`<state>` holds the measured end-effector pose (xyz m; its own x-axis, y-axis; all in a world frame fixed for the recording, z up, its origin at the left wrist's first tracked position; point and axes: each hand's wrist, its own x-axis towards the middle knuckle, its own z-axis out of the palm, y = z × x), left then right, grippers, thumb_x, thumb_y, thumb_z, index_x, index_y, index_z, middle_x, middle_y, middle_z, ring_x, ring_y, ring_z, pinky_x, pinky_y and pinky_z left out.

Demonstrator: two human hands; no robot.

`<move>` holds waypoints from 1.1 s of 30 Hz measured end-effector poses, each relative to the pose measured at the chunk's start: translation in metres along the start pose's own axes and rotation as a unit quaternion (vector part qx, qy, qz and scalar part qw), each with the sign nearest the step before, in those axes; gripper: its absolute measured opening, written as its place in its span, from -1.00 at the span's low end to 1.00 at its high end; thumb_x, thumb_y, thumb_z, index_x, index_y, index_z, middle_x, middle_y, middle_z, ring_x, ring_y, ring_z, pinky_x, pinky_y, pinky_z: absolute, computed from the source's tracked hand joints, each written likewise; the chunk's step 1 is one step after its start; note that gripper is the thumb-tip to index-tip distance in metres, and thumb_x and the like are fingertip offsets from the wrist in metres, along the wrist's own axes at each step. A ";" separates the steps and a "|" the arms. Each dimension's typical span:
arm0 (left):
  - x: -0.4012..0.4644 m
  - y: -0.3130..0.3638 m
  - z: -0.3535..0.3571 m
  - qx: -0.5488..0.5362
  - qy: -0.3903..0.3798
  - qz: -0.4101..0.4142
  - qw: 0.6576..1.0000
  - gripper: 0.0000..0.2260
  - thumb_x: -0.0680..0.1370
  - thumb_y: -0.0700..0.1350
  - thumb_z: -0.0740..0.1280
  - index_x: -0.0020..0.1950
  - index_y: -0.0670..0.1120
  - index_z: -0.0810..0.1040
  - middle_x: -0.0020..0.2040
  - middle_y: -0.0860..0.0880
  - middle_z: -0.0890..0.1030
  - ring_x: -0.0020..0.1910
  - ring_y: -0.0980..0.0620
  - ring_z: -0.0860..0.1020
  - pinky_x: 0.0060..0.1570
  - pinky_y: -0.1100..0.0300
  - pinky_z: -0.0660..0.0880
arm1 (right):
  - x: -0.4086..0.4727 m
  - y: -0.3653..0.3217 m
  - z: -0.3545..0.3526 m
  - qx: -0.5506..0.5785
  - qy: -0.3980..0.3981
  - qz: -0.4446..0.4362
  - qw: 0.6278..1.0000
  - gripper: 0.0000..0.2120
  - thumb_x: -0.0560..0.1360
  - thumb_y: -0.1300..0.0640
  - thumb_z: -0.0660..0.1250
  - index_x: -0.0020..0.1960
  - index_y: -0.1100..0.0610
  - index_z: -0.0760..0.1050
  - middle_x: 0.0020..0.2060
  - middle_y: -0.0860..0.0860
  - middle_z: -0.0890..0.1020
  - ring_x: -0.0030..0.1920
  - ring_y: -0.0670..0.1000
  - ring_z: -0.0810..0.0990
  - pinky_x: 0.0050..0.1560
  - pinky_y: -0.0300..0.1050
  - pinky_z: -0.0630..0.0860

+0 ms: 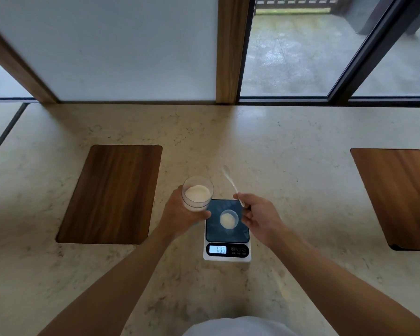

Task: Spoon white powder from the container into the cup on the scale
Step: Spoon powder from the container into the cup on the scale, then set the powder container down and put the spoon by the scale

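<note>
Both our hands hang over the scale: our left hand has its fingers wrapped around the clear container of white powder, held up just left of the scale's far corner, and our right hand pinches a white spoon by its handle, bowl pointing away from us (blurred, so we cannot tell what it carries). One small cup with powder in it stands on the scale's dark platform between our hands, and the display is lit.
</note>
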<state>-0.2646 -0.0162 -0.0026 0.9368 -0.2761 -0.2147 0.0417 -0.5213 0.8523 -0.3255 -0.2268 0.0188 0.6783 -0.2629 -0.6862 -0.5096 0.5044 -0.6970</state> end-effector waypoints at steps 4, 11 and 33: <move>0.028 0.001 -0.004 0.014 0.006 0.000 1.000 -0.21 0.27 -0.02 0.72 0.43 -0.08 0.47 0.27 -0.08 0.62 0.24 -0.10 0.60 0.30 -0.11 0.60 | 0.013 -0.014 0.009 -0.047 0.021 -0.041 0.998 -0.84 0.56 0.22 0.35 -0.05 0.23 0.69 -0.45 -0.02 0.42 -0.51 -0.10 0.29 -0.54 -0.23 0.29; 0.094 -0.002 -0.010 -0.039 0.039 -0.043 0.998 -0.11 0.16 0.12 0.68 0.42 -0.06 0.46 0.29 -0.12 0.60 0.28 -0.17 0.59 0.29 -0.21 0.58 | 0.051 -0.031 0.024 -0.144 0.047 -0.069 0.986 -0.86 0.53 0.10 0.41 -0.16 0.07 0.72 -0.40 -0.02 0.56 -0.52 -0.12 0.38 -0.50 -0.21 0.36; 0.243 -0.020 -0.018 -0.041 0.101 -0.031 0.994 -0.33 0.24 -0.16 0.70 0.31 -0.03 0.56 0.16 -0.03 0.68 0.17 -0.03 0.66 0.26 -0.12 0.61 | 0.165 -0.054 0.057 -0.240 0.055 -0.109 0.963 -0.83 0.47 0.18 0.41 -0.28 0.10 0.68 -0.53 -0.10 0.58 -0.50 -0.11 0.44 -0.41 -0.16 0.40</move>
<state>-0.0311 -0.0584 -0.0632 0.9818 -0.0747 -0.1746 0.1209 -0.4630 0.8781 -0.1558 -0.2500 -0.0448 0.7497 -0.4188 -0.5125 -0.5656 -0.0034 -0.8247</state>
